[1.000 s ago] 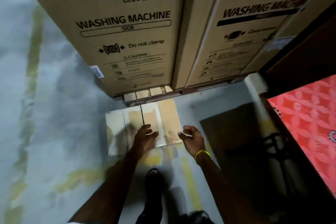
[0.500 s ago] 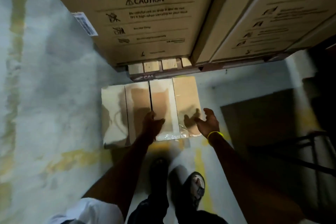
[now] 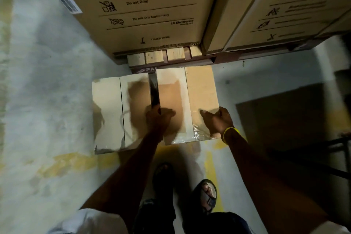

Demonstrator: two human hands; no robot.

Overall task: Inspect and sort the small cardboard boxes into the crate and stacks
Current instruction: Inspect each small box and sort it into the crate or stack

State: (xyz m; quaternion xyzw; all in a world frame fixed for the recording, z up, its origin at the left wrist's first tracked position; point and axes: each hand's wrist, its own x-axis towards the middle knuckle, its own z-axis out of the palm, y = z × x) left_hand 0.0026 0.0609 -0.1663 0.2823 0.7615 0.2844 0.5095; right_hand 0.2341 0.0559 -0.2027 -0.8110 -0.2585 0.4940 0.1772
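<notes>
Several long, flat cardboard boxes lie side by side on the floor, wrapped in clear film as two bundles. The left bundle (image 3: 112, 112) is pale. The right bundle (image 3: 201, 89) lies against it with a dark gap between them. My left hand (image 3: 157, 118) reaches into that gap, its thumb lying on top of the right bundle. My right hand (image 3: 216, 121), with a yellow band at the wrist, grips the right bundle's outer edge near its front corner. Both bundles rest on the floor.
Tall washing-machine cartons (image 3: 152, 5) on a wooden pallet (image 3: 163, 57) stand right behind the bundles. A flat dark sheet (image 3: 284, 116) lies on the floor to the right. My sandalled feet (image 3: 207, 195) stand just in front. Grey floor (image 3: 47, 81) with yellow paint stretches left.
I have bent lower and closer to the boxes. My right hand dropped from open in the air onto the right bundle's edge. My left hand slid forward into the gap.
</notes>
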